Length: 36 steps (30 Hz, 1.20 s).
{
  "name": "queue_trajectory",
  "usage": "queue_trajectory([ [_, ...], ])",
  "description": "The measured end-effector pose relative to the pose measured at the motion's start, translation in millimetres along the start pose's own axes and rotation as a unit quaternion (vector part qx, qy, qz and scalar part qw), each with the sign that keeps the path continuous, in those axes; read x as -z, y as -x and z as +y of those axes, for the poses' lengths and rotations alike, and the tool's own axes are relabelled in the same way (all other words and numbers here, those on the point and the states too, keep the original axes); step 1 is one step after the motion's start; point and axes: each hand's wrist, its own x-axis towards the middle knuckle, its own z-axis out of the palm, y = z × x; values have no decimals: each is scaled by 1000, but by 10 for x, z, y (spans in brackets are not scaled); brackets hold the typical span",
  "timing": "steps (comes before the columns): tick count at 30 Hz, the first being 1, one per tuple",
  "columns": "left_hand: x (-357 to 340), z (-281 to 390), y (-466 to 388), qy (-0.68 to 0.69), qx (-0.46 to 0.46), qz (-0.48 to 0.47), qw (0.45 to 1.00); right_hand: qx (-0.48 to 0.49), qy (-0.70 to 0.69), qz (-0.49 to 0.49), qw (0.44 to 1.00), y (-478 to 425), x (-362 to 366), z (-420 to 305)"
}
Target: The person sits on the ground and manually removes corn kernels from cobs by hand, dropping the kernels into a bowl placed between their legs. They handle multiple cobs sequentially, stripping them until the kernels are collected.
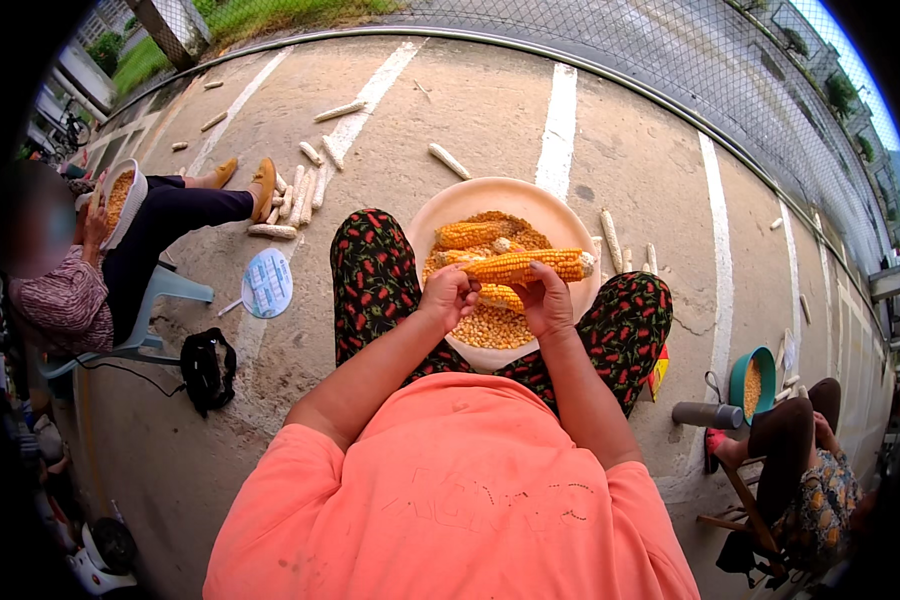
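Observation:
Between my two hands an ear of dried yellow corn [529,265] lies nearly level above a wide pale basin [521,196]. My left hand [450,295] pinches its left end with thumb and fingers. Near its right end, my right hand [547,301] grips it, thumb on top. The basin rests between my knees. In it are another ear of corn [471,234] at the back, more ears partly hidden under the held one, and loose kernels [495,330] at the front.
Bare corncobs [300,196] lie piled ahead on the left, others scattered about. A seated person with a white basket [136,202] is at left, near a hand fan [267,282] and black bag [207,370]. At right sit another person, a teal basin [752,384] and a grey bottle [708,415].

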Motion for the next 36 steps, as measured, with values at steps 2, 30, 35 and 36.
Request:
queue_trajectory([
  [2, -31, 32, 35, 39, 18, -18, 999, -2, -32, -7, 999, -3, 5, -20],
  [30, -35, 17, 64, 4, 38, -23, 999, 16, 12, 11, 1000, 25, -88, -28],
  [35, 12, -24, 14, -47, 28, -3, 999, 41, 70, 42, 996, -4, 10, 68],
  [36, 9, -23, 16, -46, 27, 3, 999, 42, 72, 50, 995, -14, 9, 99],
])
